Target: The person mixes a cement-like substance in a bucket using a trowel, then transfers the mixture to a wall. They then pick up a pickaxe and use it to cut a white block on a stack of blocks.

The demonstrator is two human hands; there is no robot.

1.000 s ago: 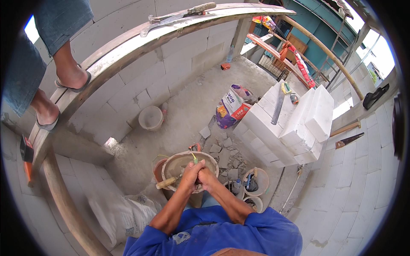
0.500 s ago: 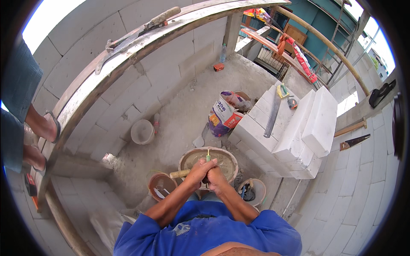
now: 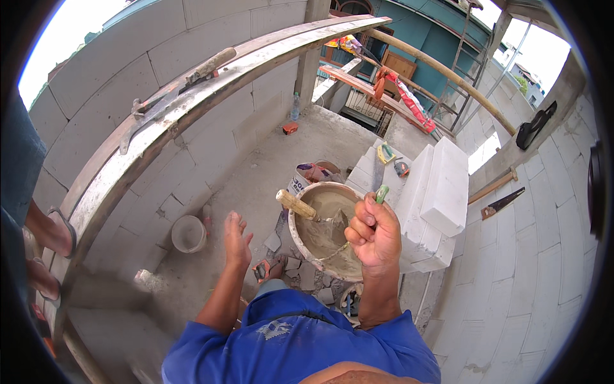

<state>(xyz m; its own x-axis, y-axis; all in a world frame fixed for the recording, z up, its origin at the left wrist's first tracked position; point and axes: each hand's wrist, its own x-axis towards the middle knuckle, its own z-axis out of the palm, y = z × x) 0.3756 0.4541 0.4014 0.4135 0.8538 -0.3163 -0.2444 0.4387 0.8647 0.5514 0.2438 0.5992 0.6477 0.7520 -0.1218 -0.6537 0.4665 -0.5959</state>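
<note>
My right hand [image 3: 374, 233] is closed in a fist around a green grip [image 3: 382, 193], which looks like the sleeve on a bucket's thin cord handle. Below and left of it, the wide bucket of grey mortar [image 3: 300, 246] appears raised off the floor, tilted and partly covered by the hand. A trowel [image 3: 295, 203] rests in the bucket, its wooden handle over the rim and its blade in the mortar. My left hand [image 3: 238, 243] is held out left of the bucket, fingers stretched and nothing in it.
Broken block pieces [image 3: 308, 275] lie by my foot. White blocks [image 3: 441, 192] are stacked to the right, with a handsaw [image 3: 378, 169] and tape measure [image 3: 401, 168] on top. An empty-looking pail [image 3: 188, 233] stands left. A person's feet [image 3: 54, 237] are on the left plank [image 3: 96, 185].
My hands have parted: the left let go and swung left, the right moved right with the green grip. The mortar bucket has come up closer, overlapping the sack. My view has shifted.
</note>
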